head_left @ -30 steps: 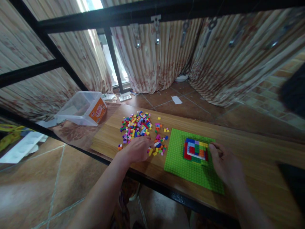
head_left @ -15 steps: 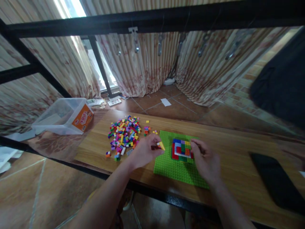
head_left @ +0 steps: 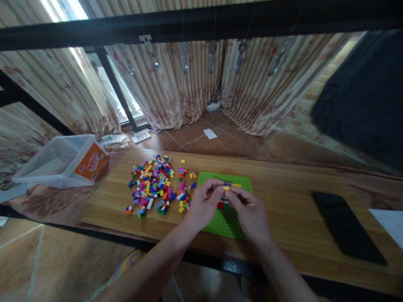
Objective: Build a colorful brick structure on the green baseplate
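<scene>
Above the green baseplate, my left hand and my right hand meet fingertip to fingertip. Between them they pinch a small yellow brick, and other small pieces with it are too hidden to make out. Just under my fingers, a block of joined bricks sits on the baseplate. Its blue and yellow back edge and some red at the front show; my hands cover most of it. Left of the baseplate lies a wide pile of loose coloured bricks.
A clear plastic box with an orange label stands beyond the table's left end. On the right of the wooden table lie a black flat object and a white sheet. A dark metal bar crosses overhead.
My two hands have come together over the brick build, the left one carrying the yellow brick there. The right hand has left the build's right edge. The view has shifted rightward.
</scene>
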`<action>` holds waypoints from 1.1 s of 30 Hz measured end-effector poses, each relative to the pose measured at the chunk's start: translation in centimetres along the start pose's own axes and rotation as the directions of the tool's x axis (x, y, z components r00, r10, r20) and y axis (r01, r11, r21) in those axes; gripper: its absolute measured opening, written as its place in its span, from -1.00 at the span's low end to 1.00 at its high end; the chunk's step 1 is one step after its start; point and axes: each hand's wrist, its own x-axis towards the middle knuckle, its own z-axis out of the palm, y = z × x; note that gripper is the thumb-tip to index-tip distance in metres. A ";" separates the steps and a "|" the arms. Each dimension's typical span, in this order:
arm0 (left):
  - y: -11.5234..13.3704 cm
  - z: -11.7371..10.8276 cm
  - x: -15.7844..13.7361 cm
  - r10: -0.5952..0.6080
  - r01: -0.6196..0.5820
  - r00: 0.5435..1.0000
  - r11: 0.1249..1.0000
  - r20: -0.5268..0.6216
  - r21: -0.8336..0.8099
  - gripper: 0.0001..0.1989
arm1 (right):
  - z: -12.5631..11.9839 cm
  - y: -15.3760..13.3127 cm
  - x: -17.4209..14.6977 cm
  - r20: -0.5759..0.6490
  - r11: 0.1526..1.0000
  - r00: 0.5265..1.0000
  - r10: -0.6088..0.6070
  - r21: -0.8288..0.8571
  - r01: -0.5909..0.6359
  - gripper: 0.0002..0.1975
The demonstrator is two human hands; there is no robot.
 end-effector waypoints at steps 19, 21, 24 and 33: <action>0.4 0.1 -0.4 0.199 -0.084 0.967 0.842 -0.161 0.533 -0.66 | 3.1 0.7 -1.4 0.030 0.970 0.994 0.106 0.215 -0.110 -0.73; 0.2 0.2 -0.3 0.202 -0.061 0.963 0.810 -0.180 0.583 -0.68 | 3.4 0.9 -1.4 0.004 0.986 0.997 0.078 0.146 -0.077 -0.71; 0.0 0.3 -0.3 0.200 -0.019 0.957 0.764 -0.209 0.645 -0.69 | 3.6 1.2 -1.3 0.000 0.996 0.998 0.055 0.076 -0.055 -0.69; -0.2 -0.2 -0.2 0.196 -0.056 0.954 0.859 -0.227 0.508 -0.67 | 3.9 0.6 -1.5 0.037 0.994 0.999 0.023 0.102 -0.027 -0.71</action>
